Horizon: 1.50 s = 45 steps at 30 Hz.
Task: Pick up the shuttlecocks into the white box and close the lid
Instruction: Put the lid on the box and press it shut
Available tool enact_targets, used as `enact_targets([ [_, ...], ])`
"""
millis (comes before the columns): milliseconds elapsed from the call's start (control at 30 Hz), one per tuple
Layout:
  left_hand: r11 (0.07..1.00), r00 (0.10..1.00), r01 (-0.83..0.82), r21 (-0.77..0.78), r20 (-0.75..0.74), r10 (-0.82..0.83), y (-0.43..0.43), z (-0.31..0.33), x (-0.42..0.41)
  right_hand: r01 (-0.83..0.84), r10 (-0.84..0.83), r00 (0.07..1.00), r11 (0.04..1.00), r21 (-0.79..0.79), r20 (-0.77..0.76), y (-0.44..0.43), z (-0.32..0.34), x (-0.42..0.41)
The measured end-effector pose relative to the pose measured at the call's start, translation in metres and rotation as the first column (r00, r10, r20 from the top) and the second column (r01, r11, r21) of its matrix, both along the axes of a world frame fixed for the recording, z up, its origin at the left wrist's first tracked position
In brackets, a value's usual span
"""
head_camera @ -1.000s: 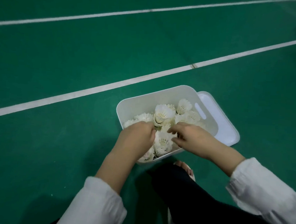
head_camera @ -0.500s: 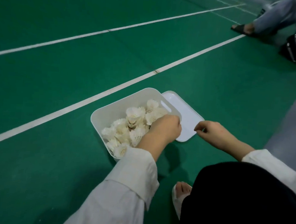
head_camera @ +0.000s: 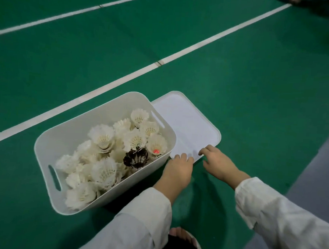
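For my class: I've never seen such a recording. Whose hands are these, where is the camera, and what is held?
No machine: a person wears a camera on the head, looking down at their own hands. On the green floor stands an open white box full of shuttlecocks, including a dark shuttlecock. Its lid lies flat beside it. The left hand and right hand both touch the lid's near edge with their fingers; whether they grip it cannot be told.
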<state>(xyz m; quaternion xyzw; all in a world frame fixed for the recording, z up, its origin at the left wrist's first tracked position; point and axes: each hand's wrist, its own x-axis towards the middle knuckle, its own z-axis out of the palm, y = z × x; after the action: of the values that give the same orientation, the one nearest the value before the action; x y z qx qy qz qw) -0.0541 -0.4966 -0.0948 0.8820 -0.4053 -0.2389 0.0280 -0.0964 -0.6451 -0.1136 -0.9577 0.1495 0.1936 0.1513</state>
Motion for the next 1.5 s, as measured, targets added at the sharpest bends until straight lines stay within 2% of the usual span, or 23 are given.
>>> enact_targets([
  [100, 0.997, 0.999, -0.037, 0.064, -0.019, 0.038, -0.008, -0.031, 0.002, -0.028, 0.031, 0.996, 0.999, 0.039, -0.079, -0.006, -0.032, 0.0],
  [200, 0.978, 0.991, -0.087, 0.187, -0.08, 0.104, -0.011, -0.051, 0.006, -0.129, 0.134, 0.978, 0.991, 0.043, -0.159, -0.001, -0.053, -0.002],
  [333, 0.972, 0.988, -0.089, 0.218, -0.108, 0.114, -0.015, -0.067, 0.01, -0.11, 0.111, 0.99, 0.994, 0.02, -0.081, 0.004, -0.069, 0.002],
  [433, 0.974, 0.988, -0.082, 0.21, -0.108, 0.106, -0.019, -0.07, 0.013, -0.216, 0.213, 0.974, 0.975, -0.04, -0.079, -0.001, -0.074, 0.008],
  [600, 0.969, 0.997, 0.019, 0.248, -0.078, 0.0, -0.025, -0.068, 0.014, -0.341, 0.338, 0.939, 0.939, -0.046, -0.068, -0.01, -0.068, 0.013],
  [700, 0.989, 0.999, 0.024, 0.143, 0.028, -0.028, -0.033, -0.05, 0.021, -0.261, 0.265, 0.959, 0.964, -0.05, 0.101, -0.019, -0.043, 0.005],
  [767, 0.996, 0.969, 0.07, -0.062, 0.241, -0.053, -0.043, -0.033, 0.024, -0.133, 0.148, 0.948, 0.988, -0.072, 0.281, -0.023, -0.016, -0.001],
  [800, 0.986, 0.958, 0.092, -0.136, 0.281, -0.051, -0.048, -0.02, 0.025, -0.068, 0.089, 0.925, 0.995, -0.07, 0.37, -0.024, -0.001, -0.003],
  [833, 0.967, 0.947, 0.102, -0.232, 0.321, -0.023, -0.054, -0.006, 0.026, -0.003, 0.021, 0.89, 0.999, -0.04, 0.455, -0.022, 0.015, -0.003],
  [933, 0.883, 0.968, -0.041, -0.468, 0.2, 0.151, -0.069, 0.04, 0.037, 0.152, -0.258, 0.695, 0.965, 0.214, 0.671, -0.012, 0.066, 0.013],
  [1000, 0.776, 0.958, -0.167, -0.608, 0.088, 0.274, -0.067, 0.075, 0.048, 0.096, -0.35, 0.539, 0.929, 0.356, 0.766, -0.002, 0.098, 0.032],
  [1033, 0.686, 0.943, -0.225, -0.692, 0.024, 0.333, -0.062, 0.092, 0.053, 0.04, -0.354, 0.493, 0.922, 0.386, 0.795, 0.006, 0.111, 0.043],
  [1100, 0.447, 0.884, -0.387, -0.806, -0.186, 0.43, -0.042, 0.118, 0.061, -0.056, -0.372, 0.471, 0.892, 0.448, 0.8, 0.026, 0.129, 0.064],
  [1200, 0.112, 0.726, -0.583, -0.805, -0.455, 0.516, 0.009, 0.136, 0.071, -0.107, -0.339, 0.608, 0.861, 0.497, 0.718, 0.064, 0.136, 0.087],
  [1333, -0.277, 0.484, -0.67, -0.689, -0.688, 0.54, 0.101, 0.123, 0.058, -0.19, -0.058, 0.817, 0.912, 0.363, 0.574, 0.11, 0.117, 0.102],
  [1433, -0.484, 0.278, -0.673, -0.56, -0.797, 0.536, 0.159, 0.097, 0.03, -0.249, 0.096, 0.901, 0.913, 0.323, 0.424, 0.144, 0.094, 0.104],
  [1500, -0.546, 0.164, -0.67, -0.503, -0.817, 0.553, 0.186, 0.078, 0.014, -0.29, 0.18, 0.91, 0.919, 0.265, 0.373, 0.164, 0.083, 0.105],
])
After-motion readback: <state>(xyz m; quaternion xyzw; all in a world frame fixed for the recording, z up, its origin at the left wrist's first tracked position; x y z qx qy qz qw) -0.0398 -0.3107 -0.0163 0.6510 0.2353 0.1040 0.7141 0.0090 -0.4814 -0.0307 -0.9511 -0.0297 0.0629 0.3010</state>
